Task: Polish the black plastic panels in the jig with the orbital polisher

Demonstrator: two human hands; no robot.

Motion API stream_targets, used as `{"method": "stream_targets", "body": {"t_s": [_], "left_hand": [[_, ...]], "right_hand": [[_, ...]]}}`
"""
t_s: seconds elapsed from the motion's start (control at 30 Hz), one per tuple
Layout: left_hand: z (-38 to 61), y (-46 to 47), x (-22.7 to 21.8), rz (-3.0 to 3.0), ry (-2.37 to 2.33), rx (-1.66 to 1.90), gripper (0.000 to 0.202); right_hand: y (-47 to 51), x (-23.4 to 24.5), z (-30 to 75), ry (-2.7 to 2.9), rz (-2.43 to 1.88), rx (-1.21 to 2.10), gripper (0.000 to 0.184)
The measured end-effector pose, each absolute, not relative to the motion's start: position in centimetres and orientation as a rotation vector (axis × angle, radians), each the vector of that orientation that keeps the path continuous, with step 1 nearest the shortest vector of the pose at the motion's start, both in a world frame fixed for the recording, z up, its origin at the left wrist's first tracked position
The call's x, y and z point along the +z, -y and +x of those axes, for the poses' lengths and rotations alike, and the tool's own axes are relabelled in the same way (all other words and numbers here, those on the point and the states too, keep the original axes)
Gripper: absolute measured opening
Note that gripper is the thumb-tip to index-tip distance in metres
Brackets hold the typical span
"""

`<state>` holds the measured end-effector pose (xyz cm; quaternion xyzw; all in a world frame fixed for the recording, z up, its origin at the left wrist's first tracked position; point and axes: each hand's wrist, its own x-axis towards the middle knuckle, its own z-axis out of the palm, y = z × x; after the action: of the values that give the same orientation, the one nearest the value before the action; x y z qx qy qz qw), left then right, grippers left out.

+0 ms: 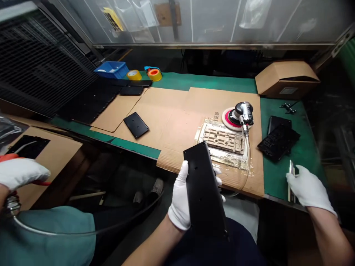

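Note:
My left hand (pixel 181 201), in a white glove, is closed round a long black plastic panel (pixel 203 188) held upright over my lap at the bench's front edge. My right hand (pixel 306 186), also gloved, pinches a thin pale flat piece (pixel 290 177) at the front right edge of the green mat (pixel 280 173). Just beyond the panel lies a tan fixture plate with cut-outs (pixel 224 140) under clear film. A round air sander (pixel 239 115) with a red pad rests behind it, its clear hose curving toward me.
A co-worker's white-gloved hand (pixel 20 171) and teal sleeve are at the left, with a metal hose. Black panels lie on cardboard (pixel 135 125) and at the right (pixel 278 142). A blue bin (pixel 111 69), tape rolls (pixel 144 74) and a cardboard box (pixel 287 78) sit at the back.

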<state>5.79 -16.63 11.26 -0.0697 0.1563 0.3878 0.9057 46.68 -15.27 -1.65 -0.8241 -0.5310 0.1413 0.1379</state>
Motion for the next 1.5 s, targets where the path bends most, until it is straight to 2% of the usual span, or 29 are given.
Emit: {"method": "stream_targets", "body": {"t_s": [0.07,0.17,0.23,0.33,0.4,0.5,0.6,0.7,0.87,1.07,1.5], "left_hand": [[5.6,16.9,10.9,-0.193,-0.364,0.787,0.067],[4.8,18.0,10.1,-0.272,-0.441,0.725,0.044],[4.3,19.1,9.7,-0.285,-0.508,0.681,0.031],[3.7,21.2,9.6,-0.231,-0.601,0.687,0.019],[3.5,22.5,9.9,-0.192,-0.636,0.703,0.018],[3.6,23.9,10.6,-0.146,-0.665,0.692,0.016],[3.8,24.5,11.6,-0.122,-0.67,0.679,0.014],[3.9,24.5,12.4,-0.141,-0.688,0.673,0.021],[4.0,24.4,12.8,-0.148,-0.718,0.654,0.027],[3.8,24.7,12.4,-0.163,-0.743,0.638,0.026],[3.7,24.9,12.1,-0.195,-0.689,0.655,0.016]], "right_hand": [[16.0,-1.0,46.1,1.549,-2.558,0.389,0.034],[17.1,0.9,44.1,1.479,-2.675,0.363,0.034],[18.4,2.8,41.7,1.302,-2.538,0.515,0.035],[21.8,6.5,36.4,1.049,-2.096,0.912,0.044],[24.4,9.2,32.4,1.046,-1.868,1.137,0.043],[27.1,12.6,27.5,1.246,-1.601,1.258,0.031],[28.0,14.0,25.2,1.43,-1.408,1.211,0.042],[28.0,13.9,24.8,1.541,-1.292,1.238,0.053],[28.2,13.3,24.8,1.647,-1.255,1.171,0.056],[28.4,12.9,24.8,1.737,-1.172,1.072,0.051],[29.3,13.0,25.8,1.86,-1.109,1.14,0.049]]}}
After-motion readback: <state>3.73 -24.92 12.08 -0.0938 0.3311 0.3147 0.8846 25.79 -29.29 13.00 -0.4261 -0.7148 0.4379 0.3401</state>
